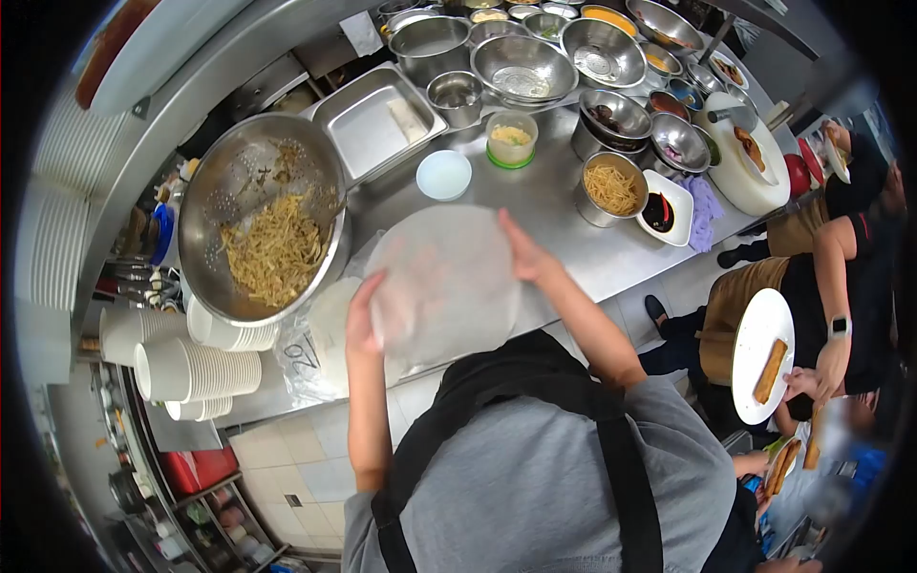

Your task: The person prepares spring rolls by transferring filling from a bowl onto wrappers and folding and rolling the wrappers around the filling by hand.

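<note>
A round, translucent white rice paper sheet (444,286) is stretched between my two hands above the near edge of the steel counter. My left hand (364,317) is closed on its left edge, and my right hand (523,253) pinches the upper right edge. Motion blurs the sheet a little. Partly hidden behind my left hand lie more round pale sheets (334,325), beside a clear plastic bag (296,358) with black writing. Beyond the held sheet stand a small pale blue-white dish (444,176) and a green-based tub (511,143) with yellowish shreds.
A large perforated bowl (205,177) holds shredded filling at left, near stacked white tubs (196,370). Behind are a steel tray (368,124) and several metal bowls (523,67). At right, another person holds a white plate (750,334) with a fried roll.
</note>
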A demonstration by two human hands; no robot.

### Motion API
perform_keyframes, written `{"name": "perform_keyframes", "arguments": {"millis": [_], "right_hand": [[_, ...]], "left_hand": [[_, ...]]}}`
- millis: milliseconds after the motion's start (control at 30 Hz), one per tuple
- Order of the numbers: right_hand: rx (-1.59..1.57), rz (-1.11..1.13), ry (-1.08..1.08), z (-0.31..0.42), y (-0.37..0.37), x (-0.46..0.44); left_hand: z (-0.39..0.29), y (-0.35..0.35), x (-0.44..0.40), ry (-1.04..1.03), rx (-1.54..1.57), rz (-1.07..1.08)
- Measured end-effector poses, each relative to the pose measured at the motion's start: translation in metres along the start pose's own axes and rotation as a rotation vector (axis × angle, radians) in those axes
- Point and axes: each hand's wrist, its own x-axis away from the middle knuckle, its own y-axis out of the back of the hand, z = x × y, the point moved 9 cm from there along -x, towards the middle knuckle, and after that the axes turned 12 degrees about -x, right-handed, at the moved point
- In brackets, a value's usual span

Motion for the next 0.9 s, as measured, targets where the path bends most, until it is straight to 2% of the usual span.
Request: {"name": "perform_keyframes", "arguments": {"millis": [33, 67, 133, 233, 333, 433, 533, 633, 733, 833, 900], "right_hand": [[0.027, -0.011, 0.027, 0.017, 0.013, 0.007], [0.198, -0.118, 0.092, 0.035, 0.024, 0.017], [0.543, -0.325, 0.225, 0.069, 0.034, 0.036], [1.375, -0.594, 0.302, 0.097, 0.058, 0.043], [1.408, -0.63, 0.484, 0.103, 0.068, 0.04], [1.437, -0.596, 0.557, 0.106, 0.073, 0.028], [1.349, -0.513, 0.576, 0.108, 0.066, 0.014], [1.487, -0.586, 0.5, 0.105, 0.061, 0.006], [1.568, -0.702, 0.372, 0.102, 0.077, 0.01], [1.54, -0.687, 0.388, 0.097, 0.079, 0.015], [1.476, -0.641, 0.452, 0.094, 0.072, 0.009]], "left_hand": [[0.009, 0.032, -0.021, 0.079, -0.077, -0.107], [0.021, 0.072, -0.041, 0.159, -0.152, -0.214], [0.047, 0.133, -0.08, 0.28, -0.264, -0.22], [0.042, 0.153, -0.086, 0.149, -0.947, -0.543], [0.033, 0.132, -0.085, -0.112, -1.502, -0.523], [0.033, 0.125, -0.079, -0.279, -1.75, -0.541], [0.034, 0.127, -0.061, -0.266, -1.733, -0.572], [0.028, 0.119, -0.048, -0.514, -1.794, -0.622], [0.029, 0.133, -0.052, -0.432, -1.779, -0.612], [0.024, 0.131, -0.054, -0.502, -1.831, -0.652], [0.024, 0.129, -0.053, -0.469, -1.764, -0.686]]}}
